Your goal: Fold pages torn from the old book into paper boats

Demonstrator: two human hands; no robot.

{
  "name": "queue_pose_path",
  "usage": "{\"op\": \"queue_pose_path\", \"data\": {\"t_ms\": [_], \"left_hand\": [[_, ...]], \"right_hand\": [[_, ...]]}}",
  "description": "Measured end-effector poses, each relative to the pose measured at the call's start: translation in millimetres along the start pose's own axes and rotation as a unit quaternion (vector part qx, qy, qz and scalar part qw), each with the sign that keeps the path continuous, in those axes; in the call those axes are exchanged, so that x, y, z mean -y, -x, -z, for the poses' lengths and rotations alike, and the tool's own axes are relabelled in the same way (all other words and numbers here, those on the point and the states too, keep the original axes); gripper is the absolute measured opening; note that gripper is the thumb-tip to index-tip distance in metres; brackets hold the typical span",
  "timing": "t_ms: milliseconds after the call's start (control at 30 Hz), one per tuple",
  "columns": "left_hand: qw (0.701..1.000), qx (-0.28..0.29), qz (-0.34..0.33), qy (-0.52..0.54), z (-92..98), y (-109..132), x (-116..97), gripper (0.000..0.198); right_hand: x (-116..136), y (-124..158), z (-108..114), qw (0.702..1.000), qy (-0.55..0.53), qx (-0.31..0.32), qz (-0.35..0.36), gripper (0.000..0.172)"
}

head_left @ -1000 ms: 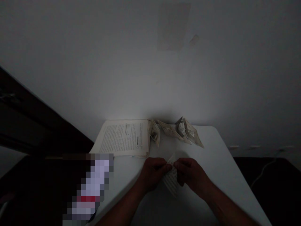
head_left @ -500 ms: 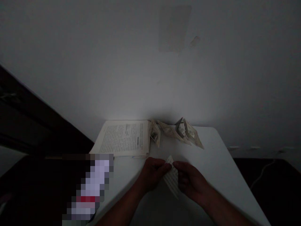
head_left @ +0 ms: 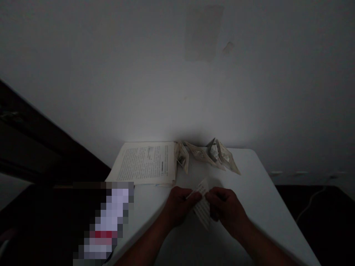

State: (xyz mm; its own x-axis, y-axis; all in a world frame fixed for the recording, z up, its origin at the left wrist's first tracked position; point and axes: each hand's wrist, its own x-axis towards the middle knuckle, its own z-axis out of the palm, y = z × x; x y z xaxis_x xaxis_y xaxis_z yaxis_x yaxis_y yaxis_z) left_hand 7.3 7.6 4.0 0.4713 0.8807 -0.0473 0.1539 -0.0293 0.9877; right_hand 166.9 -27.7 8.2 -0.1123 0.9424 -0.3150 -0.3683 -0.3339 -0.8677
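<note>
Between my two hands is a small folded sheet of printed paper (head_left: 204,210), held above the near part of the white table. My left hand (head_left: 180,205) pinches its left side between thumb and fingers. On the other side, my right hand (head_left: 224,205) is closed on the right edge, thumb and forefinger near the top. The paper's upper corner points away from me and a lower corner hangs toward me. Beyond the hands stand several folded paper boats (head_left: 198,154), made of the same kind of printed page. Some fingers are hidden behind the paper.
A stack of printed pages (head_left: 144,162) lies at the table's back left, beside the boats. The white table (head_left: 246,184) meets a wall (head_left: 133,92). A pixelated bright object (head_left: 111,218) is at the left edge. A cable (head_left: 310,203) hangs at right.
The paper's top has opened out wider, a flap now showing toward the left hand. My right hand has turned slightly, its fingers curling more; the boats and pages are unmoved.
</note>
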Motion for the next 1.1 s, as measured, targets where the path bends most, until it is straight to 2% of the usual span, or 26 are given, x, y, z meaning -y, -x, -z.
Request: {"op": "queue_pose_path", "data": {"t_ms": [100,167,233,300,433,667,800,1000,1100], "left_hand": [[0.999,-0.006,-0.030,-0.013,-0.1,0.5,-3.9,0.047],[0.999,-0.009,-0.036,-0.018,0.2,0.8,-5.3,0.047],[0.999,-0.008,-0.031,-0.011,0.5,1.3,-5.6,0.046],[1.000,-0.011,-0.024,-0.005,0.7,1.8,-4.8,0.046],[1.000,-0.021,0.000,0.006,1.6,1.2,-0.4,0.047],[0.999,-0.015,-0.008,0.036,5.9,0.2,1.4,0.047],[0.999,-0.007,-0.023,0.039,5.7,1.6,-1.4,0.046],[0.997,0.012,-0.056,0.056,3.2,3.5,-3.6,0.045],[0.997,0.007,-0.065,0.033,2.9,4.1,-5.0,0.047]], "right_hand": [[-3.1,0.0,-3.5,0.983,-0.140,0.002,-0.117,0.032],[-4.8,-1.5,-2.8,0.979,-0.155,0.009,-0.134,0.031],[-5.6,-3.3,-0.1,0.989,-0.111,0.029,-0.098,0.032],[-5.4,-4.2,3.3,0.998,-0.025,0.041,-0.032,0.032],[-3.1,-1.6,7.7,0.986,0.146,0.023,0.076,0.032],[-1.0,0.0,10.4,0.980,0.173,0.004,0.103,0.032],[-3.2,-2.7,10.9,0.988,0.127,0.010,0.085,0.032],[-3.5,-2.2,1.1,0.999,-0.029,0.019,-0.017,0.033],[-2.1,-1.6,-1.0,0.998,-0.050,0.016,-0.042,0.035]]}}
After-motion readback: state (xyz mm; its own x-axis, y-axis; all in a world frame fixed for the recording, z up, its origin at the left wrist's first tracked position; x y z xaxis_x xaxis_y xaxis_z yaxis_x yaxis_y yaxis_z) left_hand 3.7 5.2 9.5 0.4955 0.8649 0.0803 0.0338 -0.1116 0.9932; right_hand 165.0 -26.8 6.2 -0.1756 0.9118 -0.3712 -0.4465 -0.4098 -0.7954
